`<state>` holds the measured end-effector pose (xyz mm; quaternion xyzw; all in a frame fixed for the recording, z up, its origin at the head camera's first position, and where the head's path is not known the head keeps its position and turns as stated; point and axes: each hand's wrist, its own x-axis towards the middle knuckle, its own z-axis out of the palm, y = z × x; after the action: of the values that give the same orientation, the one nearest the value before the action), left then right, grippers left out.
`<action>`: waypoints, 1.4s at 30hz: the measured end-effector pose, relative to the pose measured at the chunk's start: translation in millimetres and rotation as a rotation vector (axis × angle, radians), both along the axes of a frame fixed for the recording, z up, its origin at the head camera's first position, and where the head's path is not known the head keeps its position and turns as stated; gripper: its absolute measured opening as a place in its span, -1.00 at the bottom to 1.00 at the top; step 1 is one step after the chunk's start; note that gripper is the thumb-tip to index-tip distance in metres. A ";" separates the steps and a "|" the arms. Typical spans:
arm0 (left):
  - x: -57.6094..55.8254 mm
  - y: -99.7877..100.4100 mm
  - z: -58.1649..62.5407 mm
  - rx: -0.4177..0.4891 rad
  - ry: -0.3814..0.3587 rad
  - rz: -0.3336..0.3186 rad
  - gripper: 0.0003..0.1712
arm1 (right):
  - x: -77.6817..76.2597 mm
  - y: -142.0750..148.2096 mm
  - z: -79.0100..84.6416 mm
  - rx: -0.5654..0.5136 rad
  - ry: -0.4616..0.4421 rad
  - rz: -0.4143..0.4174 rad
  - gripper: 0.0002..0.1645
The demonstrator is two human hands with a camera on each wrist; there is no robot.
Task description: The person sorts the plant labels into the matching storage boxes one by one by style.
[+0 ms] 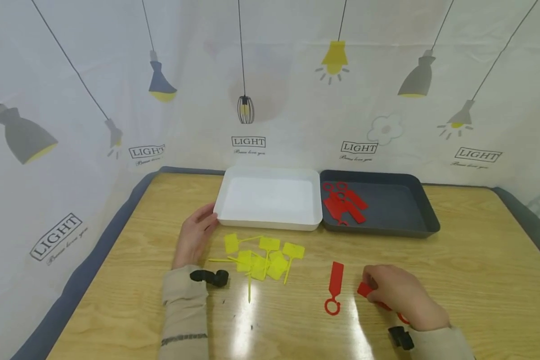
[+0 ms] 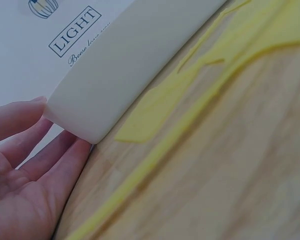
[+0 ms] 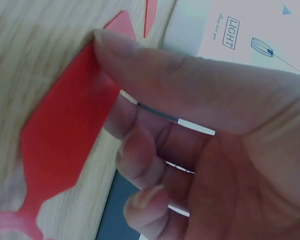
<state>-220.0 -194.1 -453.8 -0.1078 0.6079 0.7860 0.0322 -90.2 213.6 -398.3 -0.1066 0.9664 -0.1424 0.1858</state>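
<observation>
My left hand (image 1: 193,237) touches the near left corner of a white tray (image 1: 267,226), its fingers fairly straight along the outside in the left wrist view. My right hand (image 1: 398,290) pinches a flat red tag with a ring end (image 3: 72,120) between thumb and fingers, low over the wood. Part of that tag is hidden under the hand in the head view. To the left of the right hand lies another red ring-ended tag (image 1: 336,280). Several yellow plant labels (image 1: 256,262) with thin stems lie heaped before the white tray.
A dark grey tray (image 1: 396,205) stands against the white tray's right side and holds several red tags (image 1: 346,202) in its left part. Behind both trays hangs a printed white curtain (image 1: 288,130) along the edge of the wooden table (image 1: 130,280).
</observation>
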 end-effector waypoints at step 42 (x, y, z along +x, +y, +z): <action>3.5 -0.3 0.5 0.009 0.008 0.009 -0.52 | -9.8 26.3 19.2 -0.156 0.236 -0.141 -0.77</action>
<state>-216.6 -194.4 -453.3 -0.1072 0.6038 0.7894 0.0267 -100.0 239.9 -379.0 -0.0685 0.9726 -0.2162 0.0518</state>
